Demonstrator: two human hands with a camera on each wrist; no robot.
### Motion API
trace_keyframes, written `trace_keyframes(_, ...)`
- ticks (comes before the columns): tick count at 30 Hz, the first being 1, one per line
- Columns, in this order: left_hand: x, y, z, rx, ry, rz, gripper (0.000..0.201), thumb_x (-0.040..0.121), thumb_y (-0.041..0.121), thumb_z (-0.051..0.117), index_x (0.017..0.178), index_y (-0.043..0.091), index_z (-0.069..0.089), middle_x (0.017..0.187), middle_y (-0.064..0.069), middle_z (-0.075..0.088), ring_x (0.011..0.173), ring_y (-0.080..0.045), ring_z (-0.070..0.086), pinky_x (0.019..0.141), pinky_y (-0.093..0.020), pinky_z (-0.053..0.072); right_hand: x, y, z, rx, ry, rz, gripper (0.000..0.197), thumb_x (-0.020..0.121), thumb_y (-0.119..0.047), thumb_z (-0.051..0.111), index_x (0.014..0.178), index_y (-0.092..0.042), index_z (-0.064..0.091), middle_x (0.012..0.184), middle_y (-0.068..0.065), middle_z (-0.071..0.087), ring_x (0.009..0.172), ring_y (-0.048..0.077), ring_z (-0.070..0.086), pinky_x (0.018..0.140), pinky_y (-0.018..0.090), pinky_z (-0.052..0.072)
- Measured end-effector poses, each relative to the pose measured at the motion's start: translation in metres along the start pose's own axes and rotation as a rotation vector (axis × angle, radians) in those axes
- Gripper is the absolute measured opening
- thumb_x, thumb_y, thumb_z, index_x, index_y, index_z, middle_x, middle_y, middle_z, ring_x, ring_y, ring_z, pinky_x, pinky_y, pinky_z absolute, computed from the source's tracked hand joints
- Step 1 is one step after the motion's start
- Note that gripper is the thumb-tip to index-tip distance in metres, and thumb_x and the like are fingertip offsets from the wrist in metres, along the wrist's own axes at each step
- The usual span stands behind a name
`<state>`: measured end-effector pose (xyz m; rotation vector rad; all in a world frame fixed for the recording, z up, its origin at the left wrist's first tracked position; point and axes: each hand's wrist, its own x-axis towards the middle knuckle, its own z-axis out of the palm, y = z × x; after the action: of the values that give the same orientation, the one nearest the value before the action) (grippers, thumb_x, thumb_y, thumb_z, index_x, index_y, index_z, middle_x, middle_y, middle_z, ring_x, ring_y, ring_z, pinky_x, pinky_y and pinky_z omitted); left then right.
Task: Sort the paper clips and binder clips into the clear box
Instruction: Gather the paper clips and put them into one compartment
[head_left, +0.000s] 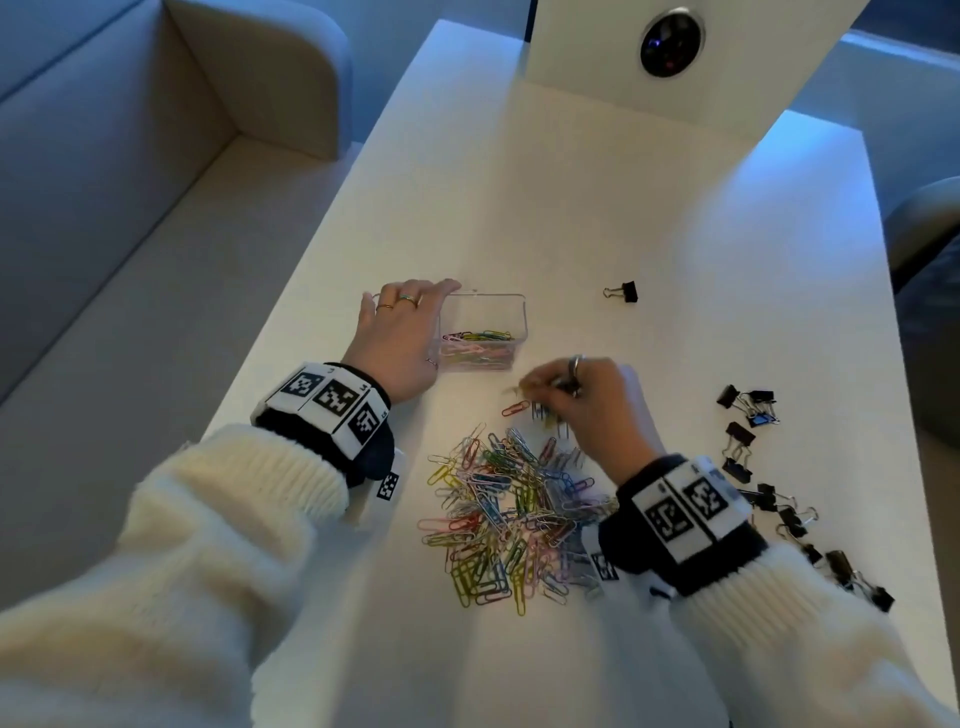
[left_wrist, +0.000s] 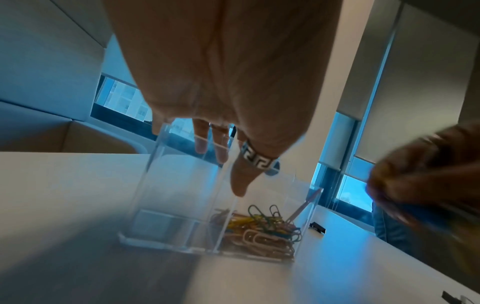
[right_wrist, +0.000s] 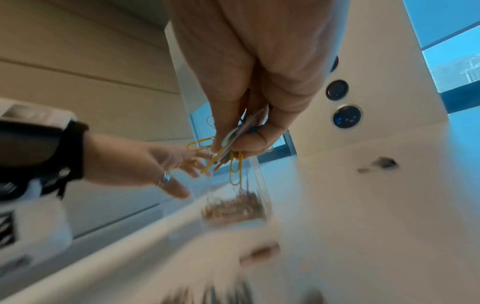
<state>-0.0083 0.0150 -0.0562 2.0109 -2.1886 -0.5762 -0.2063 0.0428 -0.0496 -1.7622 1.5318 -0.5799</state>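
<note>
The clear box (head_left: 511, 312) stands on the white table (head_left: 597, 208). It has two compartments; the right one holds coloured paper clips (left_wrist: 262, 232), and the left one (left_wrist: 166, 222) looks empty. My left hand (head_left: 405, 322) grips the box's left part, fingers over the far rim (left_wrist: 200, 144). My right hand (head_left: 540, 387) hovers just right of the box and pinches a small bunch of paper clips (right_wrist: 235, 170). Below it lies the big pile of loose paper clips (head_left: 509, 519).
Several black binder clips (head_left: 753, 452) lie scattered along the table's right side, and one more (head_left: 623, 292) sits alone beyond the box. A white stand with a round lens (head_left: 670, 41) rises at the table's far end. A beige sofa (head_left: 130, 208) borders the left.
</note>
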Motion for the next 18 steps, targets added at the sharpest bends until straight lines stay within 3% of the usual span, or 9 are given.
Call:
trace_keyframes(3,0.001,0.002,0.001,-0.022,-0.003,-0.026,0.069,0.085,0.011,0.052,0.143,0.024,0.018,0.145,-0.006,0.028,0.134,-0.028,0.019,0.114,-0.052,0.010,0.031,-0.030,-0.008,0.068,0.106,-0.106,0.013,0.081,-0.010,0.066,0.093,-0.007,0.070,0.077,-0.006,0.063,0.062,-0.008,0.054,0.064,0.000,0.045)
trace_keyframes(8,0.001,0.000,0.005,0.006,0.020,-0.013,0.071,0.084,0.012,0.053,0.144,0.023,0.016,0.144,-0.005,0.027,0.134,-0.026,0.020,0.114,-0.052,0.011,0.072,-0.043,0.009,0.136,0.275,-0.191,0.010,0.079,-0.006,0.067,0.087,-0.007,0.072,0.073,-0.003,0.065,0.058,-0.002,0.056,0.065,0.007,0.049)
trace_keyframes(12,0.001,0.000,0.007,-0.003,0.030,-0.016,0.070,0.084,0.010,0.052,0.143,0.024,0.017,0.145,-0.003,0.026,0.135,-0.026,0.018,0.115,-0.051,0.009,0.071,-0.026,0.033,0.119,0.355,-0.304,0.010,0.078,-0.003,0.066,0.085,-0.004,0.072,0.083,0.007,0.070,0.071,0.008,0.060,0.072,0.015,0.050)
trace_keyframes(14,0.001,0.000,0.008,-0.003,0.032,-0.019,0.070,0.084,0.010,0.051,0.143,0.024,0.017,0.145,-0.003,0.026,0.135,-0.025,0.017,0.115,-0.050,0.007,0.065,-0.017,0.040,0.100,0.352,-0.351,0.011,0.077,-0.001,0.066,0.086,-0.004,0.072,0.087,0.008,0.070,0.077,0.010,0.061,0.076,0.019,0.052)
trace_keyframes(17,0.002,0.000,0.009,0.004,0.032,-0.024,0.071,0.083,0.010,0.051,0.143,0.024,0.016,0.145,-0.003,0.025,0.136,-0.025,0.016,0.115,-0.050,0.005,0.055,-0.009,0.039,0.017,0.249,-0.376,0.016,0.079,-0.005,0.066,0.094,-0.007,0.072,0.095,0.006,0.069,0.084,0.009,0.061,0.081,0.010,0.046)
trace_keyframes(18,0.002,0.000,0.010,0.005,0.034,-0.025,0.070,0.083,0.010,0.050,0.143,0.024,0.016,0.145,-0.003,0.025,0.136,-0.025,0.016,0.115,-0.050,0.004,0.053,-0.008,0.036,-0.036,0.203,-0.389,0.018,0.079,-0.010,0.067,0.097,-0.009,0.071,0.099,0.005,0.069,0.087,0.012,0.062,0.083,0.013,0.046)
